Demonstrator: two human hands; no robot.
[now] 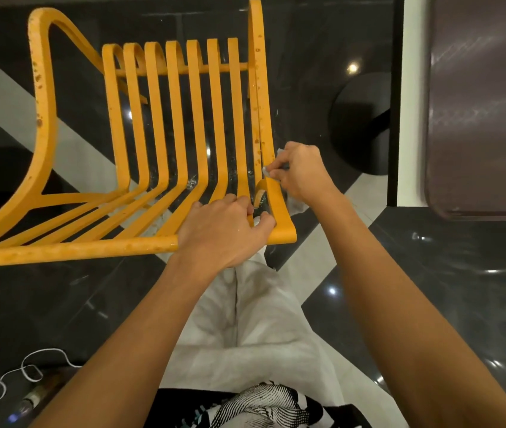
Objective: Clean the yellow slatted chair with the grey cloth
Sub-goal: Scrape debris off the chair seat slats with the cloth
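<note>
At the near right corner of the yellow slatted chair, left hand grips the rounded front rail. Just beyond, right hand pinches the crumpled grey cloth against the flat side frame. Glossy dark floor beneath.

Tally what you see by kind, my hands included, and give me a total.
Hands: 2, left hand and right hand
Yellow chair: 1
Grey cloth: 1
White cord: 1
Black round base: 1
Total: 6
</note>
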